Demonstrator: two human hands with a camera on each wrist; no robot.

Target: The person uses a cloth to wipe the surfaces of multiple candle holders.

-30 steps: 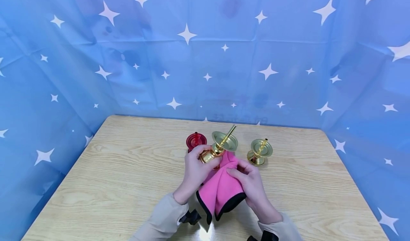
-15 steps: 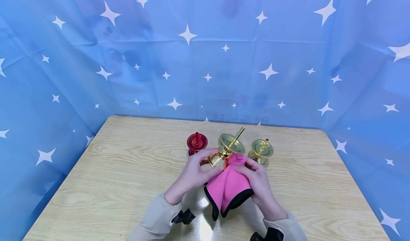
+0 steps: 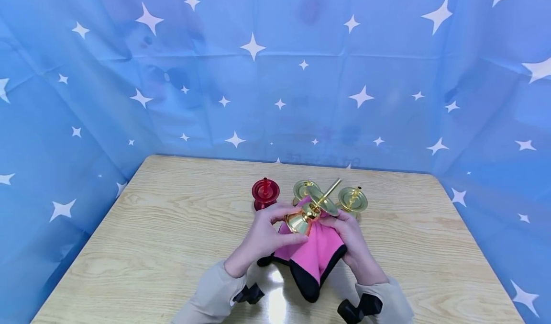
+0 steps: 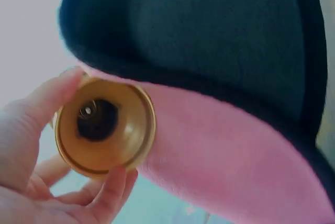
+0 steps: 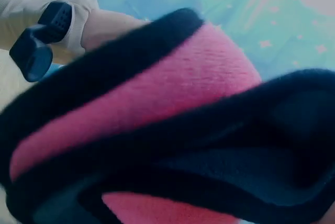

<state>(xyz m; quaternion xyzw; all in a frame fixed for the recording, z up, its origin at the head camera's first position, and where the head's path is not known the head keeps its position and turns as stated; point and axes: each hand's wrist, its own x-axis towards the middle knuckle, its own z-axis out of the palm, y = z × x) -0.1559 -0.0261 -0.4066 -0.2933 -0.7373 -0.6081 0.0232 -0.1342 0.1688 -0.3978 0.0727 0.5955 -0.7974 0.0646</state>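
My left hand (image 3: 267, 230) grips the bell-shaped base of a gold candlestick (image 3: 311, 211), held tilted above the table with its pin pointing up and right. In the left wrist view the fingers (image 4: 31, 114) curl round the hollow gold base (image 4: 104, 130). My right hand (image 3: 350, 235) holds a pink cloth with black trim (image 3: 314, 252) against the candlestick's stem, under its dish. The cloth (image 5: 157, 109) fills the right wrist view and hides the right hand's fingers there. The same cloth (image 4: 220, 130) drapes beside the base in the left wrist view.
On the wooden table (image 3: 150, 238) behind my hands stand a red candle holder (image 3: 265, 192), a gold holder (image 3: 303, 189) partly hidden by the held one, and another gold holder (image 3: 353, 198). Blue star-printed sheets (image 3: 275, 75) wall in the table on three sides.
The candlestick has tilted further toward the right and sunk lower between my hands. The cloth has spread wider beneath it. A second gold holder behind has come into sight.
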